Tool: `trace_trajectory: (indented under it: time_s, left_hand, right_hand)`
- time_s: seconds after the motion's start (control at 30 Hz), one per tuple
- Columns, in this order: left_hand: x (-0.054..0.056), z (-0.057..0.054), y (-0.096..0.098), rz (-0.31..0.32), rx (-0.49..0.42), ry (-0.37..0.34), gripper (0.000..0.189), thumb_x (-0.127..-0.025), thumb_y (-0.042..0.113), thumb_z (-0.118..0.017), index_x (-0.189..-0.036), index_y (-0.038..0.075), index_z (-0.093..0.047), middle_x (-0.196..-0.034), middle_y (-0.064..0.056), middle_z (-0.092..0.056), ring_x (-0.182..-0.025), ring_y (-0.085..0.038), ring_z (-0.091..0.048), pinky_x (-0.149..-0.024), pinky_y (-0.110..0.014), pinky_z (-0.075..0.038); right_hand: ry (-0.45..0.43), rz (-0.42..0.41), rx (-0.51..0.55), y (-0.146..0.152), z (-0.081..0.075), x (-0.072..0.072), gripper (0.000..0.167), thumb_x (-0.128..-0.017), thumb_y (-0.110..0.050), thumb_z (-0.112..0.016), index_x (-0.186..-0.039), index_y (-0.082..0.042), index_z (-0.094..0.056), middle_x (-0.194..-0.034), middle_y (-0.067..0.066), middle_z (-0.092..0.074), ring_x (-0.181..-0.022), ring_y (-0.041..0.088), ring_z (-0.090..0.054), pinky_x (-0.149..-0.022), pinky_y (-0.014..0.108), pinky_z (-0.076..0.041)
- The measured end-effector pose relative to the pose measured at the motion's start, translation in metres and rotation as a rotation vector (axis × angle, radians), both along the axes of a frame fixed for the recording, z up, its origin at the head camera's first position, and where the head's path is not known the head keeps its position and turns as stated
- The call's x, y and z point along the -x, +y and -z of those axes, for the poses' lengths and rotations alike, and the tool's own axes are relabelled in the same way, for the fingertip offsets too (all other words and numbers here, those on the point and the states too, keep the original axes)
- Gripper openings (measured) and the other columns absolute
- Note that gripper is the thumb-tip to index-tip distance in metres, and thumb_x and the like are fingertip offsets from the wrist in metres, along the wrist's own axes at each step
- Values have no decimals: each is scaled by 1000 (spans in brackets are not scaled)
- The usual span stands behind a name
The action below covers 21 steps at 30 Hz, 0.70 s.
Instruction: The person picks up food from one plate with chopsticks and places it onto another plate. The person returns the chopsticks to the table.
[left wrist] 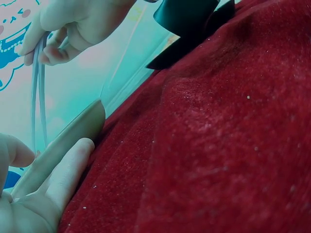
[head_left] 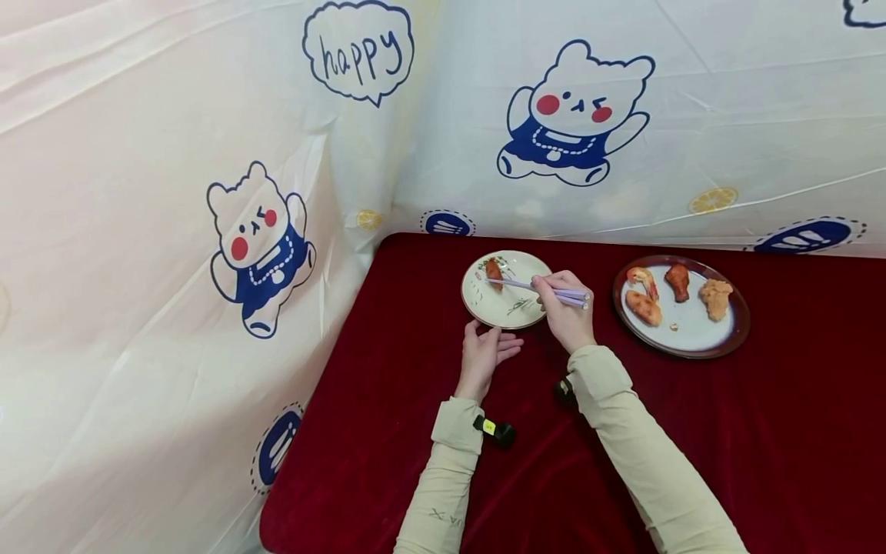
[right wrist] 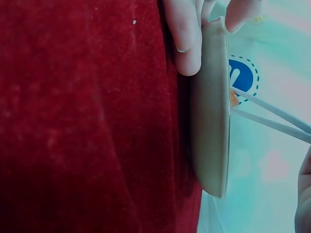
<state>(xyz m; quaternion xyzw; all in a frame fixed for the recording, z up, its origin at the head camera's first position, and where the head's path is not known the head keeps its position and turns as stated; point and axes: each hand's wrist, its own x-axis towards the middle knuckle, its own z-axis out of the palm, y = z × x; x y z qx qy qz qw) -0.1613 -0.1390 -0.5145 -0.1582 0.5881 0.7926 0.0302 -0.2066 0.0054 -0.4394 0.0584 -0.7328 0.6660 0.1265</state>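
In the head view my right hand (head_left: 569, 312) grips a pair of pale purple chopsticks (head_left: 514, 284). Their tips reach over a small round plate (head_left: 490, 312) with a floral pattern and touch, or nearly touch, a brown fried food piece (head_left: 494, 269); whether they pinch it, I cannot tell. My left hand (head_left: 481, 355) is at the plate's near rim, its fingers mostly straight. From the right wrist, the plate (right wrist: 210, 111) appears side-on, with left-hand fingers (right wrist: 187, 34) against its outside and the thumb on the rim's other side. The left wrist view shows the chopsticks (left wrist: 38, 92) pointing down.
To the right stands a brown-rimmed plate (head_left: 739, 323) bearing a shrimp (head_left: 644, 282), a drumstick (head_left: 677, 282), a breaded piece (head_left: 716, 298), a golden fried piece (head_left: 643, 308) and a crumb. Dark red cloth (head_left: 401, 369) covers the table. Printed sheeting (head_left: 450, 138) hangs behind and at the left.
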Motion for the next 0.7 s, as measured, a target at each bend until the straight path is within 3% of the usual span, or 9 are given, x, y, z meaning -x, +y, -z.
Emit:
trace_trajectory:
  time_s: [0.13,0.4,0.53,0.7]
  left_hand:
    - [0,1,1,2,2,4,60,-100,14,-48,-148,5,-14,-103,-23,-67,-89,-30,-73,-81,-37,-62]
    - [-1,2,2,11,5,11,59,-100,13,-48,-149,5,-14,-105,-25,-67,-90,-30,-72,-81,-37,-62]
    - [-1,2,2,10,10,11,60,-100,14,-48,-149,5,-14,-105,-25,-66,-91,-31,-72,-81,-37,-62]
    - [0,3,1,5,11,11,60,-100,14,-48,-149,5,-14,-105,-25,-66,-91,-31,-72,-81,-37,-62]
  right_hand:
    - [-64,15,39,5,-5,-4,21,-92,-11,-66,-93,9,-72,-76,-1,-60,-59,8,-59,-49,12,-47]
    - [-90,33,100,16,-4,-8,23,-92,-8,-64,-94,15,-69,-70,-4,-60,-55,6,-56,-49,13,-48]
    - [-120,42,124,23,0,-9,26,-92,-10,-65,-96,15,-68,-68,-8,-61,-55,4,-56,-51,13,-49]
    - [-157,72,165,33,16,-4,31,-90,-17,-68,-97,13,-69,-69,-11,-63,-55,2,-58,-52,13,-51]
